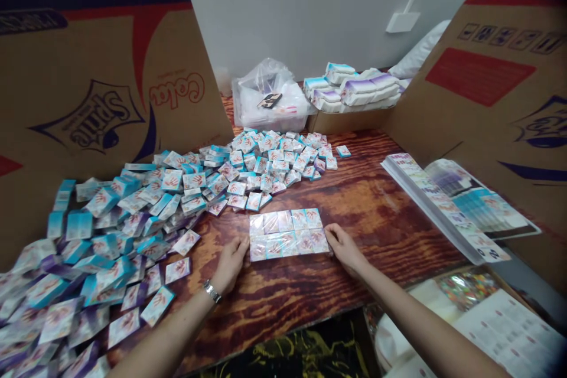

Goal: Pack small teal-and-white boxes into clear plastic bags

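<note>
A clear-wrapped pack of small boxes (287, 234), laid in two rows, sits on the wooden table between my hands. My left hand (231, 261), with a metal-banded watch (212, 291) at the wrist, grips its left end between thumb and fingers. Its right end is pinched by my right hand (346, 249); some of those fingertips are hidden. Beyond the pack and to the left spreads a large pile of loose small boxes (170, 180), white with blue or purple sides and a red hand print.
Tall cardboard sheets stand at left (177, 53) and right (478, 29). At the back are a plastic tub (274, 121) with bags and a carton (354, 122) of wrapped packs. Printed label strips (443, 207) lie right, above an open box (447, 274) near my right forearm.
</note>
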Motion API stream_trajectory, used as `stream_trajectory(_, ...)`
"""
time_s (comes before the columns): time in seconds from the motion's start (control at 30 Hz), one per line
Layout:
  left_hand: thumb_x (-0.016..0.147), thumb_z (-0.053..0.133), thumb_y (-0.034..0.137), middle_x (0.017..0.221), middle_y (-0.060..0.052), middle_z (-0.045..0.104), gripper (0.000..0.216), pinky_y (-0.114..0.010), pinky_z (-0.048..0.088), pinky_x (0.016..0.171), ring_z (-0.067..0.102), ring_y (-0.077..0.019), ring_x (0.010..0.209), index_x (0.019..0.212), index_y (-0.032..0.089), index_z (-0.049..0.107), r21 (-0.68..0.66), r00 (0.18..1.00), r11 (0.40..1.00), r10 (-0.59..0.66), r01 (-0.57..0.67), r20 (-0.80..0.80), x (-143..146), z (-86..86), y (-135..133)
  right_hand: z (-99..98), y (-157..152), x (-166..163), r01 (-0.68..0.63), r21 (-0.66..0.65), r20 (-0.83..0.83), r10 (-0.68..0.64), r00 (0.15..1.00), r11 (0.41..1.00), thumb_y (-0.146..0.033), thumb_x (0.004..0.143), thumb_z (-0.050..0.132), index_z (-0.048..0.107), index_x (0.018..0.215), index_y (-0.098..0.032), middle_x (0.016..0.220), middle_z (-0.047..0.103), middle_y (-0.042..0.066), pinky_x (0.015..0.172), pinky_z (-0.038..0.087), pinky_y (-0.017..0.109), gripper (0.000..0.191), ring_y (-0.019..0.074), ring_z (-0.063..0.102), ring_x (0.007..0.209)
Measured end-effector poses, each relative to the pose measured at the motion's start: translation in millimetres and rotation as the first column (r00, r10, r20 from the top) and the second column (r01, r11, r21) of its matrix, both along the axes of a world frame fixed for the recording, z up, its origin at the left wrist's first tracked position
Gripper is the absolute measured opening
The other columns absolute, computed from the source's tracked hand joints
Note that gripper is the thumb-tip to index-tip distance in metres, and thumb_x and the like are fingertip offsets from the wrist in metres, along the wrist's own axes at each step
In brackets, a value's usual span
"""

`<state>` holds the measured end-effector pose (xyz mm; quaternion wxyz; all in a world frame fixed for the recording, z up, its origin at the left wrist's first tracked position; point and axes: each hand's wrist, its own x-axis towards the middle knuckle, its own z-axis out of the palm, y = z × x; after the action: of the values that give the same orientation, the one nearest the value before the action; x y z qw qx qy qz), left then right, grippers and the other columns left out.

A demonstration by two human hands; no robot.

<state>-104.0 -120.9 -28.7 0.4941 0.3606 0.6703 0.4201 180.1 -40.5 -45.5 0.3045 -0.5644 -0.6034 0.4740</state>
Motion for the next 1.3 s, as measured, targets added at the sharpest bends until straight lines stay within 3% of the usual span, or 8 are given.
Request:
stream_trajectory(0.27, 0.086, 0.041, 0.033, 0.073, -0.003, 0.057, 0.017, -0.027, 0.037, 0.065, 0.055, -0.0190, 0.071, 0.077, 0.020, 0.048, 0.031, 0.898, 1.000, 0.009, 0.006, -0.440, 2, 2.5, 5, -8.0, 6, 2, -0.072, 0.087, 0.234, 0.050, 0.971, 0.994, -0.042, 0.084, 0.036, 0.046, 0.082, -0.021, 0.067, 0.054, 0.000, 0.059, 0.042, 0.029, 0.023, 0.0176, 0.053, 0.062)
stream_trajectory(0.47, 0.089, 0.036, 0.025, 0.075, -0.005, 0.061, 0.013, -0.027, 0.037, 0.064, 0.060, -0.0203, 0.070, 0.086, 0.020, 0.048, -0.074, 0.762, 0.987, -0.155, 0.140, -0.629, 2, 2.0, 10, -2.4, 10, 0, -0.127, 0.065, 0.312, 0.101, 0.945, 0.990, -0.032, 0.085, 0.036, 0.041, 0.092, -0.023, 0.075, 0.058, 0.002, 0.064, 0.044, 0.031, 0.013, 0.0193, 0.059, 0.069)
stream_trajectory(0.67, 0.090, 0.031, 0.018, 0.094, -0.010, 0.058, 0.019, -0.031, 0.040, 0.072, 0.057, -0.0216, 0.084, 0.099, 0.017, 0.047, -0.147, 0.561, 0.953, -0.275, 0.264, -0.781, -1, 9.2, 11, 11.3, 16, 0, -0.271, 0.052, 0.415, 0.226, 0.881, 0.961, -0.021, 0.086, 0.033, 0.041, 0.099, -0.020, 0.091, 0.061, 0.007, 0.074, 0.042, 0.030, 0.015, 0.0189, 0.060, 0.083)
stream_trajectory(0.77, 0.085, 0.030, 0.010, 0.099, -0.012, 0.055, 0.027, -0.033, 0.041, 0.075, 0.052, -0.0244, 0.094, 0.106, 0.015, 0.048, -0.181, 0.438, 0.933, -0.310, 0.311, -0.844, -3, 11.4, 11, 13.8, 17, 0, -0.317, 0.017, 0.550, 0.256, 0.795, 0.948, -0.019, 0.087, 0.036, 0.042, 0.106, -0.018, 0.103, 0.060, 0.011, 0.073, 0.040, 0.028, 0.020, 0.0195, 0.059, 0.089)
stream_trajectory(0.9, 0.082, 0.032, 0.005, 0.100, -0.013, 0.053, 0.034, -0.031, 0.043, 0.069, 0.046, -0.0260, 0.097, 0.112, 0.013, 0.046, -0.201, 0.312, 0.914, -0.317, 0.353, -0.895, -2, 7.9, 11, 13.0, 13, -6, -0.329, -0.035, 0.767, 0.237, 0.596, 0.944, -0.019, 0.087, 0.040, 0.044, 0.113, -0.020, 0.116, 0.055, 0.013, 0.069, 0.039, 0.028, 0.027, 0.0203, 0.059, 0.089)
stream_trajectory(1.03, 0.079, 0.036, 0.003, 0.098, -0.013, 0.053, 0.037, -0.032, 0.045, 0.072, 0.044, -0.0255, 0.097, 0.114, 0.011, 0.046, -0.146, 0.312, 0.921, -0.266, 0.361, -0.912, -2, 1.3, 12, 14.1, 10, -9, -0.356, -0.004, 0.808, 0.213, 0.549, 0.935, -0.019, 0.088, 0.038, 0.049, 0.111, -0.020, 0.109, 0.056, 0.013, 0.074, 0.040, 0.030, 0.025, 0.0236, 0.055, 0.098)
stream_trajectory(1.17, 0.081, 0.037, 0.005, 0.098, -0.013, 0.056, 0.031, -0.039, 0.044, 0.082, 0.047, -0.0257, 0.096, 0.106, 0.013, 0.053, -0.035, 0.399, 0.946, -0.169, 0.322, -0.901, -21, 9.1, 8, 26.5, 16, 12, -0.410, 0.010, 0.818, 0.229, 0.528, 0.912, -0.013, 0.085, 0.037, 0.054, 0.110, -0.020, 0.104, 0.058, 0.012, 0.076, 0.042, 0.032, 0.030, 0.0238, 0.057, 0.094)
stream_trajectory(1.3, 0.090, 0.027, 0.015, 0.120, -0.016, 0.052, 0.038, -0.039, 0.037, 0.098, 0.047, -0.0249, 0.113, 0.125, 0.009, 0.043, 0.137, 0.553, 0.970, 0.002, 0.203, -0.833, -26, 27.9, -4, 41.4, 21, 24, -0.344, 0.298, 0.637, 0.082, 0.767, 0.890, -0.025, 0.091, 0.033, 0.043, 0.128, -0.016, 0.121, 0.052, 0.015, 0.092, 0.040, 0.037, 0.040, 0.0244, 0.052, 0.110)
